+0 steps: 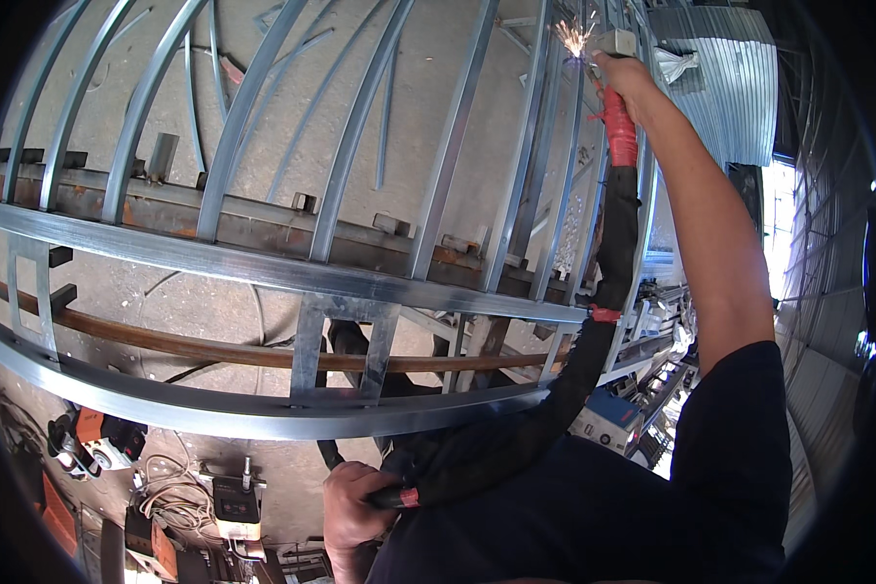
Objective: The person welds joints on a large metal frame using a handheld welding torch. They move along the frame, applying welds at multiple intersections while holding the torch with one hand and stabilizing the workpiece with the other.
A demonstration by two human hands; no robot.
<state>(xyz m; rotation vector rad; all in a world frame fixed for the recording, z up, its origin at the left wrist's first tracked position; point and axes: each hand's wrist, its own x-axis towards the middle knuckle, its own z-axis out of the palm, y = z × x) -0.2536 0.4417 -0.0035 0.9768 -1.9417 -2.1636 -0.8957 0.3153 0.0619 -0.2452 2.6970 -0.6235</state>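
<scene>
Sparks (576, 44) burst at one o'clock in our view, just beside the right hand (631, 83), which is curled at the upper end of a black-sheathed cable (618, 229), by its red wrapping (620, 136). A pale block (617, 41) sits just beyond the knuckles; the fingers are partly hidden, and we cannot tell how tightly they close. At seven o'clock we see the left hand (355, 501) closed in a fist around the cable's lower end, next to a narrow red band (411, 497), well apart from the right.

The cable's long axis runs from one o'clock to seven, its upper length near upright and aimed toward twelve, its lower length bowing out toward five before sweeping in to the left hand. It passes in front of the right end of a grey metal frame (263, 267), whose curved bars fan toward eleven and twelve. Markings on a blue-and-white box (608, 419) at four o'clock, and on a dark-and-white machine (237, 501) between seven and eight, are too small for us to read.
</scene>
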